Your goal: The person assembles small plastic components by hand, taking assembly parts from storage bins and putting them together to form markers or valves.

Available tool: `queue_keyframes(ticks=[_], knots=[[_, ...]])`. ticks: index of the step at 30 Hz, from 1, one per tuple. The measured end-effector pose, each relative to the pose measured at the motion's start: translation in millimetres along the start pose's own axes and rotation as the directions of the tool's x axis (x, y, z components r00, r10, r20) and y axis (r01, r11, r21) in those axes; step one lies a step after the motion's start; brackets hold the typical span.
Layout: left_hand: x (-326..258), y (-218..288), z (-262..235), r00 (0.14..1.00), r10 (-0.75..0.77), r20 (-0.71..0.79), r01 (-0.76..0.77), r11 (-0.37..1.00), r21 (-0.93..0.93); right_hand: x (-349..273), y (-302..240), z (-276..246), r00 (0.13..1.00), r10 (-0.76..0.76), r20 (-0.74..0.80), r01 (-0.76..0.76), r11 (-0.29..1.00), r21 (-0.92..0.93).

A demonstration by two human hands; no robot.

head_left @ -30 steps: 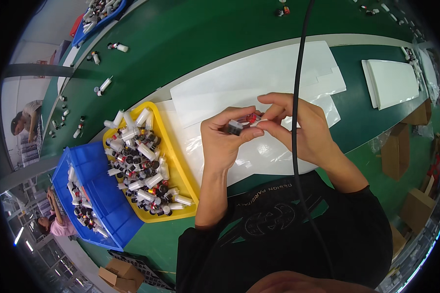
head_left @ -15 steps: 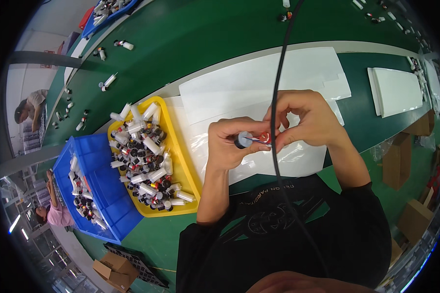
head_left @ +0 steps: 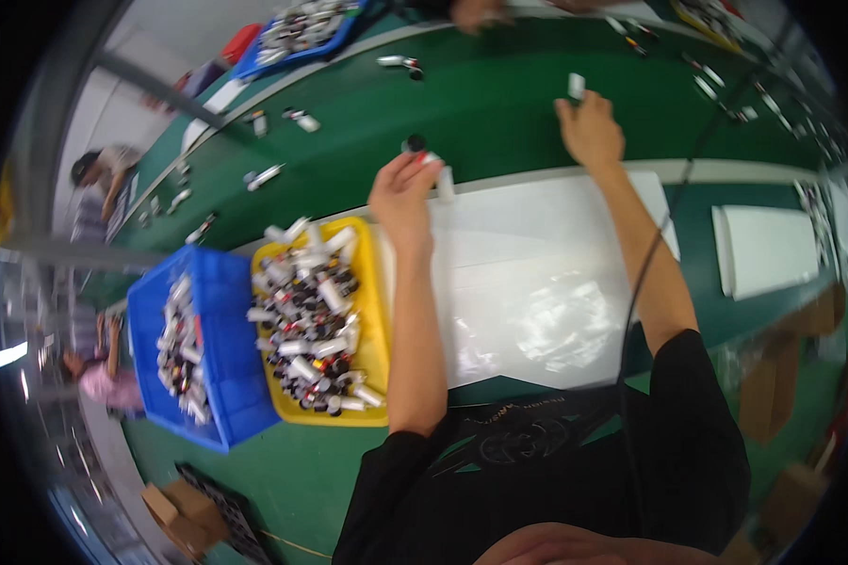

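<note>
My left hand [head_left: 403, 200] is closed, pinching a small cylindrical part [head_left: 428, 158] with a black round end, a red section and a white body, above the edge of the green belt. Farther right, my right hand [head_left: 594, 132] reaches over the belt with thumb and fingers apart around another small white cylindrical part [head_left: 576, 87]. That part's lower end is hidden by the fingertips; I cannot tell if they touch it. Below my hands lie white sheets [head_left: 499, 250] and clear plastic film [head_left: 565, 320].
A yellow tray [head_left: 375, 311] and a blue bin [head_left: 231, 377], both holding many similar parts, stand left of my forearm. Loose parts [head_left: 266, 176] lie along the green belt [head_left: 499, 104]. A black cable [head_left: 645, 268] hangs in front of my right arm. Another person's hand [head_left: 481, 13] is across the belt.
My hands have parted from their close position over the sheets and reached forward to the belt, the right one farther right. The head view has shifted, bringing more of the belt into sight.
</note>
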State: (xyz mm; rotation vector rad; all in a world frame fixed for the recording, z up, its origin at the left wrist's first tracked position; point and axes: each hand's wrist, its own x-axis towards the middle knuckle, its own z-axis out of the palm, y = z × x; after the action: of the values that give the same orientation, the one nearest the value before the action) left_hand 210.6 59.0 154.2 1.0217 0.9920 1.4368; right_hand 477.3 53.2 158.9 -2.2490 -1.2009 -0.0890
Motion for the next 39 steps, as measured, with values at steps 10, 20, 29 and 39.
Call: queue_keyframes(ticks=[10,20,29,39], knots=[[-90,-6,3,0.893,-0.059,0.445,-0.073,0.959,0.274,108,38,43,0.912,0.023,0.409,0.028,0.993,-0.118],[-114,-25,-13,0.76,-0.345,0.551,0.146,0.917,0.372,42,16,16,0.934,-0.288,-0.212,0.335,0.912,0.236],[-118,-22,17,0.752,-0.431,0.499,0.27,0.891,0.364,111,220,-40,0.975,0.167,-0.147,-0.188,0.972,-0.138],[-126,-30,8,0.789,-0.401,0.465,0.173,0.872,0.459,205,177,40,0.981,-0.054,-0.186,0.024,0.987,-0.157]])
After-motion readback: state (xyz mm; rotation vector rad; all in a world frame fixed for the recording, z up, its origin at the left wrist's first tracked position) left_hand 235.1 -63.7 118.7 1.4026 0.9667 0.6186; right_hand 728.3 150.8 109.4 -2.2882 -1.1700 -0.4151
